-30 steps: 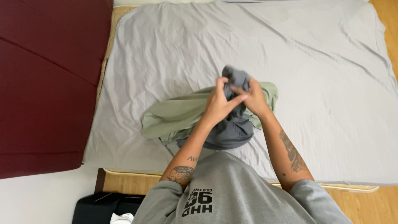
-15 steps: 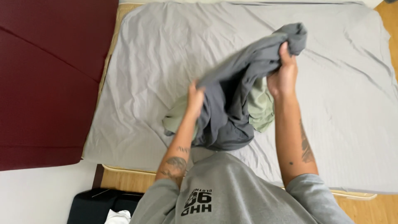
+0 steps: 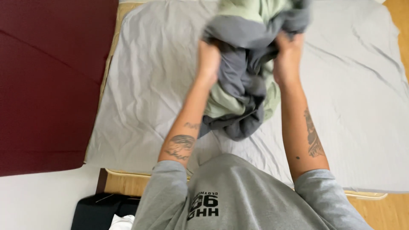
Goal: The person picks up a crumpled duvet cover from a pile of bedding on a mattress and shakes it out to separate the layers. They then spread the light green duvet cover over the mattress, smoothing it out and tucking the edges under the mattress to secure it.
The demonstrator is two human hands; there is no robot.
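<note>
At the top centre of the frame, the left hand point(image 3: 208, 59) and right hand point(image 3: 287, 59) each grip a bunched grey and green garment point(image 3: 243, 85) above the grey bedsheet point(image 3: 145, 98).

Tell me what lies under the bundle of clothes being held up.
Under the grey and green clothes, gripped by the left hand and right hand, lies the grey sheet; the patch directly beneath is covered.

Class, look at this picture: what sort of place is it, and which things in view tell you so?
Probably a bedroom at home. A mattress under a grey sheet lies on a wooden floor, a dark red mat beside it, and both hands, left hand and right hand, lift grey and green garments.
</note>
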